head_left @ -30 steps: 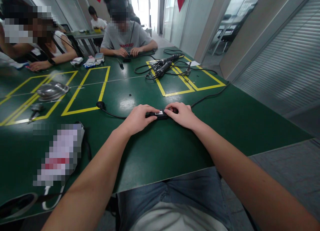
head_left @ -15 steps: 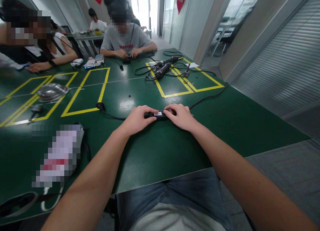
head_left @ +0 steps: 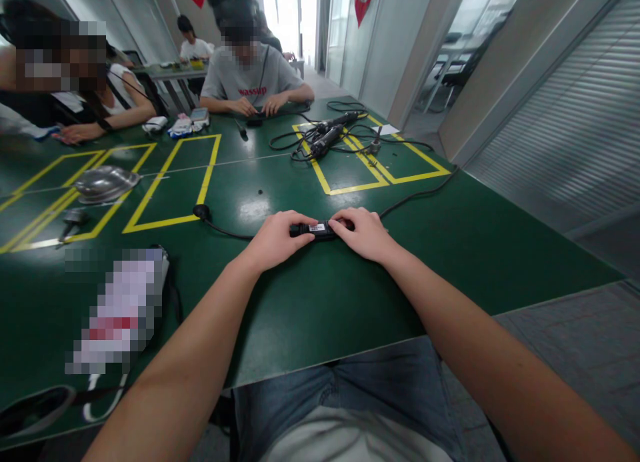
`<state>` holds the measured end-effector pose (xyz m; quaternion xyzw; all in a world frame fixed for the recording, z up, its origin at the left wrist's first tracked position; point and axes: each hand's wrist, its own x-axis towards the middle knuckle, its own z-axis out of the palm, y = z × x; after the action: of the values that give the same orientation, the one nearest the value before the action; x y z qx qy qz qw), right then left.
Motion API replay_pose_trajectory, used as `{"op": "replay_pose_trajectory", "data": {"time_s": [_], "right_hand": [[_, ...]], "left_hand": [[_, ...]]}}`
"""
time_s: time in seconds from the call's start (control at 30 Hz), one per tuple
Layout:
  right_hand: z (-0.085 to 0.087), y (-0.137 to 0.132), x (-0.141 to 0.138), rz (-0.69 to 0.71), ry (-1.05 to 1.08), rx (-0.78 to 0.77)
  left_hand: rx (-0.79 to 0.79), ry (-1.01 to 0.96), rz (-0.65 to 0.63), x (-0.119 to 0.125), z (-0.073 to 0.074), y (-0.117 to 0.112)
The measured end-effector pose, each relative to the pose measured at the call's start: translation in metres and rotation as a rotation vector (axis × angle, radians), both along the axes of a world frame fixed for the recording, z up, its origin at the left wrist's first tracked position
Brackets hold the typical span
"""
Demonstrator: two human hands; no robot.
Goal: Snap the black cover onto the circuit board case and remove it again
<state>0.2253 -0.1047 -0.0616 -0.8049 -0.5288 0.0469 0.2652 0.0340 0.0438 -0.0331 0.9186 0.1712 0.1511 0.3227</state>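
A small black device point(head_left: 316, 230) with a white label lies on the green table point(head_left: 320, 302) right in front of me. My left hand point(head_left: 277, 238) grips its left end with curled fingers. Over its right end my right hand point(head_left: 364, 233) is closed, fingertips pressing on top. A black cable point(head_left: 420, 193) runs from under my right hand toward the far right edge. Another black cable with a round plug point(head_left: 202, 212) trails off to the left.
Yellow tape rectangles point(head_left: 173, 182) mark the table. A bundle of black tools and cables point(head_left: 325, 137) lies in the far right rectangle. A silvery bag point(head_left: 104, 182) sits at left. Two people sit at the far side, hands on the table. A blurred package point(head_left: 117, 309) lies near left.
Both hands keep hold of the black device; it has shifted only slightly on the table. The view has barely moved.
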Motion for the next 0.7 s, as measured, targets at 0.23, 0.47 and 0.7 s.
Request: {"op": "replay_pose_trajectory", "data": {"time_s": [0.23, 0.47, 0.7], "right_hand": [[0.0005, -0.0001, -0.0004, 0.001, 0.011, -0.006], [0.0004, 0.0002, 0.0003, 0.011, -0.003, -0.001], [0.0016, -0.0001, -0.0002, 0.011, -0.001, -0.008]], "left_hand": [[-0.003, 0.008, 0.001, 0.0004, -0.0002, 0.0008], [-0.01, 0.007, 0.009, 0.0004, -0.0009, 0.0004], [-0.009, 0.006, 0.01, -0.0001, -0.001, 0.0004]]}}
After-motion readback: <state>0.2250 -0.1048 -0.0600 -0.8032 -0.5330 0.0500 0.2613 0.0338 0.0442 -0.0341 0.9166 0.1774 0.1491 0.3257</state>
